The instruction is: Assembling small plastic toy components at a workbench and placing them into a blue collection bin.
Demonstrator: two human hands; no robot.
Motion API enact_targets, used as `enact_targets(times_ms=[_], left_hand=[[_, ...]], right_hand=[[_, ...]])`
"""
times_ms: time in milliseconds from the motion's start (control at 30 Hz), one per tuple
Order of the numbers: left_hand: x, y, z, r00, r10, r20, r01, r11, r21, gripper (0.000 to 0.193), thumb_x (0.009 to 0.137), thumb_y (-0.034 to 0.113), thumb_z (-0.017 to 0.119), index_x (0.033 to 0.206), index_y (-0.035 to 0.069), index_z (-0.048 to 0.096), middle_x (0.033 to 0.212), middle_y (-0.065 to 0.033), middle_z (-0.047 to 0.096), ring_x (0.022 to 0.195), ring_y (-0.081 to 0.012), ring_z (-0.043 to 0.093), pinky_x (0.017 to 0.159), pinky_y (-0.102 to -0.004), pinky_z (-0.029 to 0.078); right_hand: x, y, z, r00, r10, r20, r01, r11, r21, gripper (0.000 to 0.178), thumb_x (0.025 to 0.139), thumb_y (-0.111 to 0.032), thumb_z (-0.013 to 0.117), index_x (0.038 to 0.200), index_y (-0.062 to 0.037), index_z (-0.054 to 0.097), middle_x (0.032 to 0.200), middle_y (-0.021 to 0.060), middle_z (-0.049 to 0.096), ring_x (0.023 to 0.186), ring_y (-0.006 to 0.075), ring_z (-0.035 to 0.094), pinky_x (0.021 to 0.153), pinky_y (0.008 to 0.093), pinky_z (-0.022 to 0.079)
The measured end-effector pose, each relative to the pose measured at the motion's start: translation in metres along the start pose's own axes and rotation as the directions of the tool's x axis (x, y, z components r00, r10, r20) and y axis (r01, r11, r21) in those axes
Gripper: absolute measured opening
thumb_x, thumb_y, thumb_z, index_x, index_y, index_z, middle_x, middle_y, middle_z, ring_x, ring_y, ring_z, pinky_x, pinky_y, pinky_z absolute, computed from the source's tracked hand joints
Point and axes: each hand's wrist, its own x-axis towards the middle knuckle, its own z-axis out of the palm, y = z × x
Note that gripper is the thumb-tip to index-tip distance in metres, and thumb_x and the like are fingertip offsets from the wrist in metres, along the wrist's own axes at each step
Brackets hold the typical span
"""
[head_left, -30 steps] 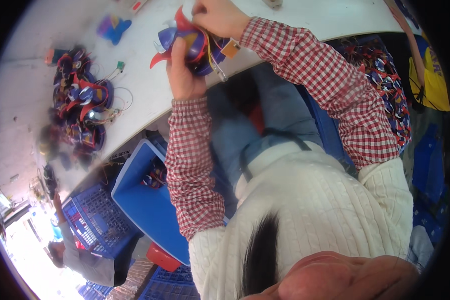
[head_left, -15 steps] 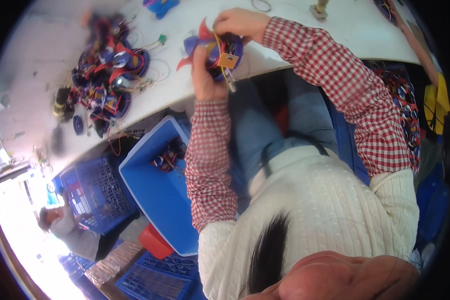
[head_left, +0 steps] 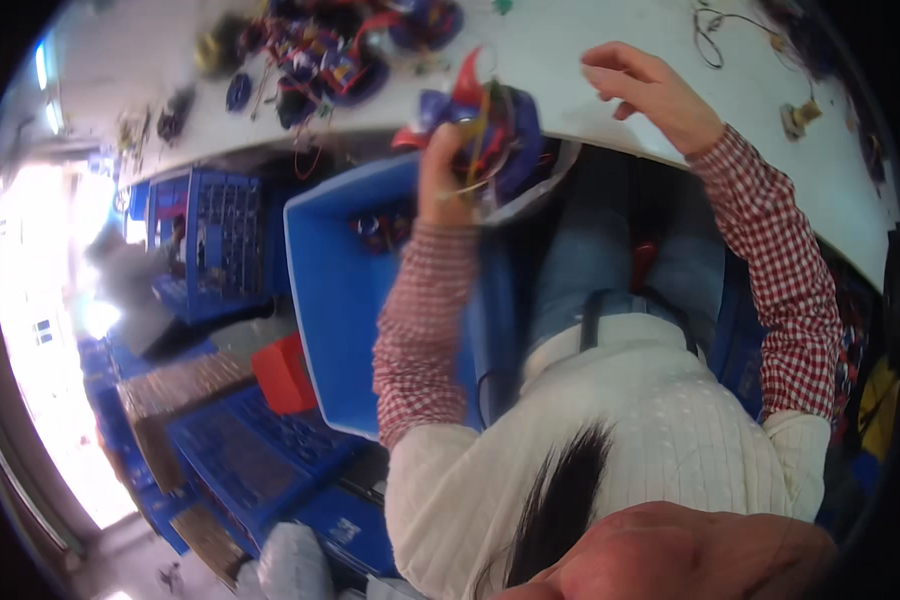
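In my left hand (head_left: 444, 178) is a purple-blue plastic toy part (head_left: 518, 135) with red horn-like fins and loose wires, blurred by motion. The thumb lies across it, and it hangs at the table edge, above the right part of a large blue bin (head_left: 335, 325). My right hand (head_left: 655, 95) is off to the right over the white table (head_left: 570, 25), fingers loosely bent and apart, holding nothing. Similar wired toy parts (head_left: 378, 230) lie inside the bin.
A heap of wired purple and red toy parts (head_left: 320, 55) covers the table's far left. Beyond my right hand lie a dark cable (head_left: 710, 38) and a small brass-coloured piece (head_left: 798, 120). Left of the bin are a red container (head_left: 285, 375), blue crates (head_left: 225, 235) and a blurred person (head_left: 135, 285).
My right hand has let go of the toy part and moved right. The left hand has carried the part off the tabletop toward the bin. The whole view has turned leftward.
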Motion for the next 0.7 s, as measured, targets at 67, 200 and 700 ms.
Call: enact_targets(times_ms=[67,200,700], left_hand=[[-0.019,0.043,-0.051,0.987,0.089,-0.131,-0.078,0.993,0.090,0.046,0.078,0.019,0.060,0.119,0.000,0.051,0.109,-0.0157,0.059,0.092,-0.0260,0.062,0.077,-0.0305,0.054],[-0.068,0.118,-0.145,0.884,0.287,-0.370,-0.238,0.956,0.173,0.045,0.078,0.015,0.067,0.118,0.002,0.052,0.108,-0.0142,0.060,0.092,-0.0249,0.062,0.075,-0.0317,0.056],[-0.129,0.021,-0.437,0.734,-0.160,-0.660,0.222,0.975,0.010,0.044,0.077,0.007,0.069,0.118,-0.001,0.055,0.111,-0.0136,0.062,0.098,-0.0230,0.061,0.087,-0.0307,0.047]], right_hand=[[0.003,0.003,-0.002,1.000,-0.010,-0.010,0.009,0.998,-0.066,0.034,0.091,-0.026,0.055,0.116,-0.0029,0.055,0.107,0.0057,0.057,0.087,0.0135,0.052,0.073,0.0227,0.045],[0.016,0.010,0.003,0.974,-0.200,-0.102,0.166,0.947,-0.275,0.031,0.088,-0.022,0.061,0.113,-0.0029,0.057,0.105,0.0053,0.057,0.086,0.0133,0.053,0.073,0.0232,0.044],[0.046,-0.005,0.055,0.915,-0.400,0.046,0.265,0.512,-0.817,0.024,0.089,-0.009,0.056,0.112,-0.0028,0.056,0.111,0.0087,0.053,0.099,0.0227,0.051,0.088,0.0290,0.041]])
